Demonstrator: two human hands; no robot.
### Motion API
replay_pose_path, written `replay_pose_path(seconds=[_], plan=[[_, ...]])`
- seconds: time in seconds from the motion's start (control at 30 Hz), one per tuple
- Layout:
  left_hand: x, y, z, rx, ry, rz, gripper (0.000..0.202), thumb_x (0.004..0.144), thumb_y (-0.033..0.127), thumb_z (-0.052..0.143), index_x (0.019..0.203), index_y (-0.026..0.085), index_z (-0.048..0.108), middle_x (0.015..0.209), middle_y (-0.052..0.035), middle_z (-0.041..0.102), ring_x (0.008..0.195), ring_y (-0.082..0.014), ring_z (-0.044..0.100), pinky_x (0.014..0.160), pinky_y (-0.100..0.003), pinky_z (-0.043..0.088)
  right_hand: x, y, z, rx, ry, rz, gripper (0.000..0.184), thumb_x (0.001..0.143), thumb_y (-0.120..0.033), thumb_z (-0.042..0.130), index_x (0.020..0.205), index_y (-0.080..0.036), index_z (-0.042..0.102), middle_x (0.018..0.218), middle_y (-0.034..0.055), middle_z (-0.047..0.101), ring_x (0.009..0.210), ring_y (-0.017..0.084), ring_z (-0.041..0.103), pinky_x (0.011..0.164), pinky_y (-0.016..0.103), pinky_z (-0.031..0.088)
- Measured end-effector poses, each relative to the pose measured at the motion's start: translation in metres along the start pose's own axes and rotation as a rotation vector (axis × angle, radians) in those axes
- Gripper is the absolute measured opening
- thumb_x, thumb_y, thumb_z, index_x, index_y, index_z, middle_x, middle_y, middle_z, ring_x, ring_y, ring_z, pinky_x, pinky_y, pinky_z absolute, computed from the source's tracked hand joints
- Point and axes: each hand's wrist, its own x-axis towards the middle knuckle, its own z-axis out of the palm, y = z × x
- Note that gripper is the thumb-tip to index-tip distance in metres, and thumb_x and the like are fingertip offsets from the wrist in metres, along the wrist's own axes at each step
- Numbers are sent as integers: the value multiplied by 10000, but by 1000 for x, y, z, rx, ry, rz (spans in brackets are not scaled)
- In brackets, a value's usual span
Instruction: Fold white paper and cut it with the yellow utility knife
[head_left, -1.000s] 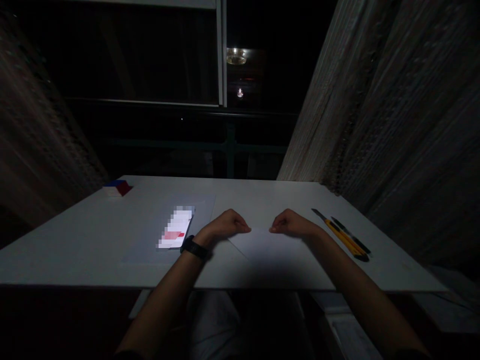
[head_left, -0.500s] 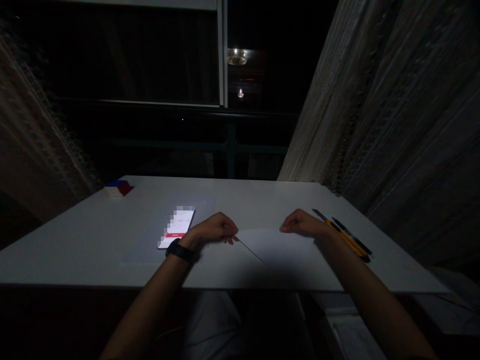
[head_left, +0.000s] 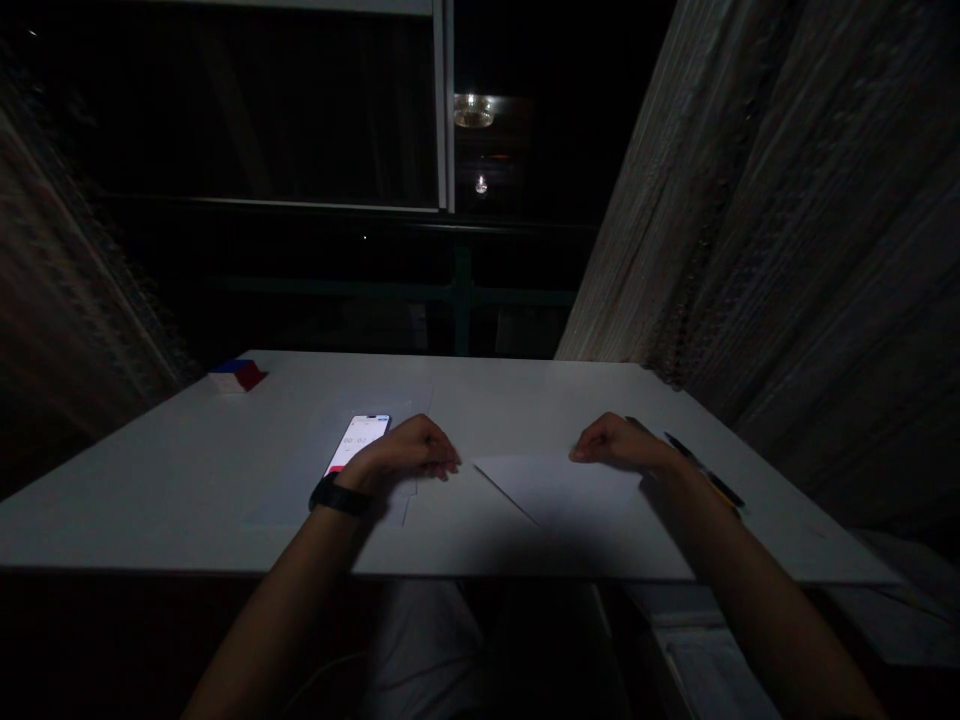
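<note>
At lower centre, the right hand (head_left: 615,442) pinches the white paper sheet (head_left: 570,490) on the desk (head_left: 172,480). The left hand (head_left: 414,447) is just off it, finger closure unclear. A slanted edge suggests folding begun; what remains cannot be told.

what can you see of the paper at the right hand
The paper is white, thin and plain, on the table. Its left edge slants nearer and rightward, with a dark line along it; its near part fades into shadow, so folds or full shape can't be told. The right hand seems to pinch its far edge; the left hand is apart from it, to the left.
</note>
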Motion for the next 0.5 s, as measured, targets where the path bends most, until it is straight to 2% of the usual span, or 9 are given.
replay_pose_path(seconds=[0.13, 0.23, 0.3, 0.4, 0.5], plan=[[4, 2, -5, -29, 218, 14, 286, 744, 330, 607, 845, 79, 699, 795, -123, 717, 682, -167, 657, 579, -234, 454, -1, 3, -1, -13, 7, 13, 430, 574, -559, 690, 577, -130, 692, 461, -15, 489, 474, 94, 379, 472, 248, 305], [11, 15, 6, 9, 330, 73, 289, 760, 332, 591, 879, 92, 701, 822, -113, 714, 732, -174, 651, 645, -253, 466, 2, 2, 2, 0, -16, 0, 407, 586, -539, 694, 587, -132, 692, 467, -20, 485, 481, 95, 383, 485, 249, 307], [16, 28, 21, 117, 297, 136, 308, 770, 371, 584, 871, 110, 714, 827, -95, 711, 741, -173, 637, 660, -252, 450, 5, -2, 8, 21, -47, -25, 395, 599, -523, 696, 594, -129, 690, 477, -23, 489, 491, 94, 390, 501, 248, 312], [25, 44, 45, 252, 123, 217, 360, 735, 454, 619, 876, 139, 724, 763, -51, 693, 699, -163, 603, 602, -235, 400, 10, -12, 18, 44, -100, -56, 383, 626, -500, 693, 620, -117, 691, 483, -27, 489, 491, 87, 386, 500, 242, 306], [36, 48, 60, 337, 38, 223, 289, 657, 426, 696, 662, 137, 690, 546, 10, 575, 536, -112, 493, 504, -227, 311, 14, -21, 22, 43, -116, -96, 368, 635, -477, 700, 636, -109, 691, 502, -20, 507, 500, 87, 400, 495, 238, 309]])
